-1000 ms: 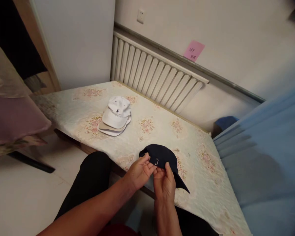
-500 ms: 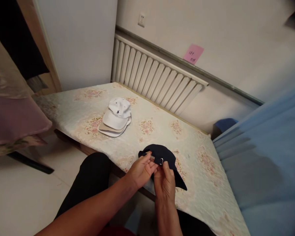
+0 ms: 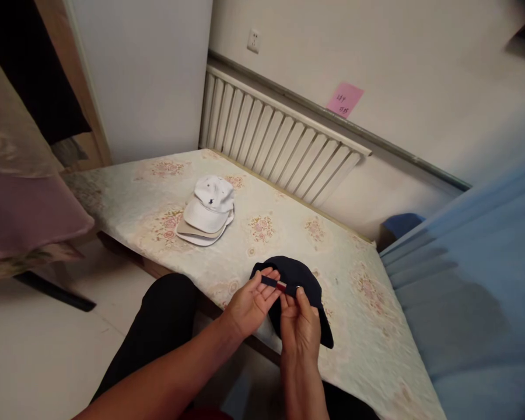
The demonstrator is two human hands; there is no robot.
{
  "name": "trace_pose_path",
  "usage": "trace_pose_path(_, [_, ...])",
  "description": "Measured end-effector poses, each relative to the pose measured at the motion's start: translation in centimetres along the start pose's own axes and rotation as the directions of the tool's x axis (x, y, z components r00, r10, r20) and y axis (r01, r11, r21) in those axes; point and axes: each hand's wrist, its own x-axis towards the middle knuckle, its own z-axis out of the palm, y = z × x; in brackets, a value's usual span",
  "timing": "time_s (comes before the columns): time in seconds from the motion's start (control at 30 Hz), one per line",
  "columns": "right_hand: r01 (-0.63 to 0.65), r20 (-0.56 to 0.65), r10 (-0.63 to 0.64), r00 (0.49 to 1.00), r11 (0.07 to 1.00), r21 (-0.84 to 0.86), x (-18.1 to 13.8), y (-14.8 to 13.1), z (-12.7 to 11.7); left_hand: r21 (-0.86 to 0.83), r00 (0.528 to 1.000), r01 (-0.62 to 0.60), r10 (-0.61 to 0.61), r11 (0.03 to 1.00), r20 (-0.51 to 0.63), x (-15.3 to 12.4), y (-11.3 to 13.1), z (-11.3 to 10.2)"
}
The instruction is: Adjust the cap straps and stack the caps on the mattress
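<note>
A dark navy cap lies at the near edge of a floral-quilted bed, its back toward me. My left hand pinches the left end of the cap's rear adjusting strap. My right hand pinches the strap's right end, fingers closed on it. The strap is stretched between both hands and shows a small red and white mark. The cap's brim points down to the right, partly behind my right hand.
A stack of white and beige caps sits further back on the bed. A white radiator runs along the wall with a pink note above it. Blue fabric fills the right. Cushions lie at left.
Both hands have pulled the strap out straight between them, and the metal buckle seen before is no longer showing. The cap shifted slightly right and toward me.
</note>
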Motion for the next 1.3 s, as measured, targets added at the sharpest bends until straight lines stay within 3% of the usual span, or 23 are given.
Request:
trace_pose_path(0.27, [-0.002,0.004,0.001,1.000,0.999,0.048,0.9,-1.3,0.7,-0.095,1.000,-0.020,0.019,0.995,-0.014,1.2,1.7,-0.1])
trace_pose_path(0.43, [-0.032,0.051,0.028,0.998,0.996,0.078,2.4,-3.2,2.6,-0.118,0.996,-0.049,0.057,0.992,0.068,1.5,4.0,2.7])
trace_pose_path(0.6, [0.036,0.160,-0.047,0.986,0.997,0.073,4.4,-4.2,3.7,-0.101,0.986,-0.097,0.110,0.990,0.125,1.4,5.2,5.4])
trace_pose_path(0.9, [-0.060,0.129,0.040,0.991,0.986,0.156,4.9,-1.1,0.4,0.005,0.997,-0.042,0.042,0.999,0.065,2.0,1.8,3.4])
trace_pose_path(1.13, [-0.094,-0.006,0.097,0.995,0.973,0.209,4.4,-2.4,-0.7,0.026,0.996,-0.017,0.014,1.000,0.083,1.7,1.2,3.3])
trace_pose_path(1.3, [-0.099,-0.037,0.108,0.993,0.975,0.199,4.6,-3.3,-2.7,0.053,0.998,-0.006,0.003,0.999,0.058,2.0,1.4,3.4])
